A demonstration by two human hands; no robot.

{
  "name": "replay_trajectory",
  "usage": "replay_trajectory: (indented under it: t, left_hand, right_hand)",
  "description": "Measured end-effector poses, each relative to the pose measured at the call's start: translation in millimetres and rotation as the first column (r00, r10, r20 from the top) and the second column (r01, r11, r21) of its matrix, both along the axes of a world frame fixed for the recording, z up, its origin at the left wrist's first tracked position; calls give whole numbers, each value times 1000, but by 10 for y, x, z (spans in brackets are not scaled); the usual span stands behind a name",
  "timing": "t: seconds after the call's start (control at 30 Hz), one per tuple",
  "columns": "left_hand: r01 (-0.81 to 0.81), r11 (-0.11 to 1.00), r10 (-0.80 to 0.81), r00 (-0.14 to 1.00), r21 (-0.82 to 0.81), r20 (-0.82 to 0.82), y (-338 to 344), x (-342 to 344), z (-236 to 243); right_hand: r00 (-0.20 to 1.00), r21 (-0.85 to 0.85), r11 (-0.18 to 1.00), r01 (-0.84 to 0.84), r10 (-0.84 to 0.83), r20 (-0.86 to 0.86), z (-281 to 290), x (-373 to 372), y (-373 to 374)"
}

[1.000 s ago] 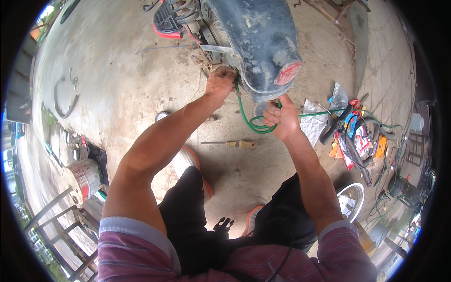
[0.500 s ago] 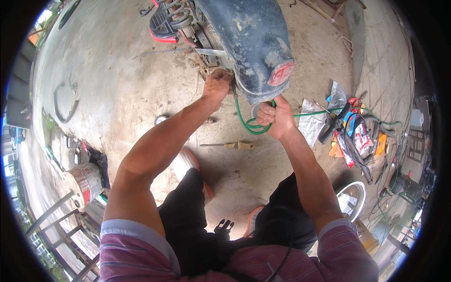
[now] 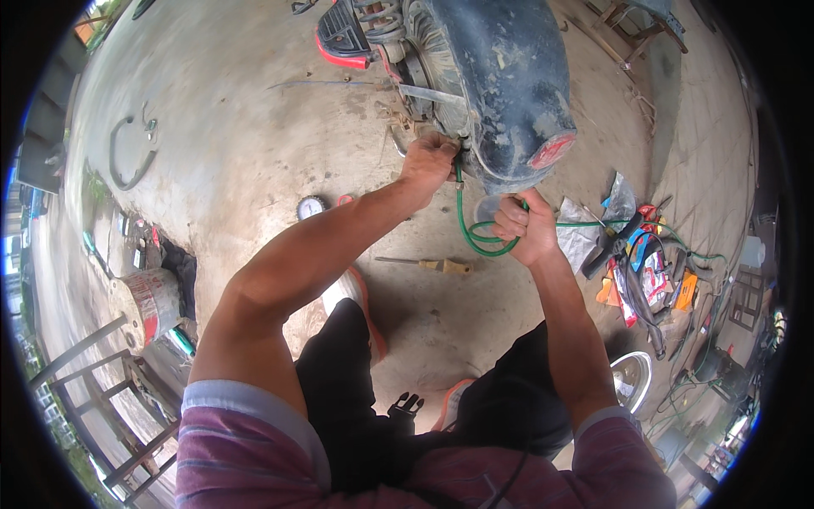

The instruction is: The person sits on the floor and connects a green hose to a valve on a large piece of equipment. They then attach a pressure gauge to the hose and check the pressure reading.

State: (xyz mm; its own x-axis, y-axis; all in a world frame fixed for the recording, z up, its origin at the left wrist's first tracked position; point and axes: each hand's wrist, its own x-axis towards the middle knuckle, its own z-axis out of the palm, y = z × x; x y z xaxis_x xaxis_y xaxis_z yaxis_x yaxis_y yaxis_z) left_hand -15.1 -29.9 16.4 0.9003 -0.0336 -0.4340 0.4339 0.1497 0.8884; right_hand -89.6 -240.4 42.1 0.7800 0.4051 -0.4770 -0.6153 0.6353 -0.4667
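A mud-stained dark fender [image 3: 517, 93] with a red reflector covers a wheel of a vehicle at the top. My left hand [image 3: 431, 163] is closed at the lower left side of the wheel, its fingertips pinching the upper end of a green hose [image 3: 460, 204]; the exact contact point is hidden by the fingers. Just below the fender's tip, my right hand [image 3: 527, 226] is wrapped round a loop of the same hose, which runs off to the right. A screwdriver [image 3: 441, 265] with a pale yellow handle lies on the floor below my hands.
A round gauge [image 3: 311, 207] lies beyond my left forearm. Bags, black rubber pieces and tools form a pile [image 3: 644, 254] at right. A white rim [image 3: 632, 382] is near my right knee. A white drum [image 3: 151, 307] and a metal frame [image 3: 110, 407] stand at left.
The view has shifted, so the wheel, fender and both hands appear farther right. More of the round gauge shows past my left forearm. Both hands keep their grip near the wheel.
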Motion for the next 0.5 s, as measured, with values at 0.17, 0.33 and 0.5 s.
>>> replay_trajectory:
  t: [0.17,0.33,0.5]
  left_hand:
    - [12,1000,-12,1000,20,-9,8,-12,23]
    - [18,997,-16,999,81,-33,1,-15,80]
    - [35,990,-30,999,135,-44,-67,37,93]
  right_hand:
    - [1000,-35,999,-28,27,-8,48,-7,33]
    - [999,-63,997,-34,32,-30,42,12,71]
    - [1000,-117,993,-20,20,-5,47,20,84]
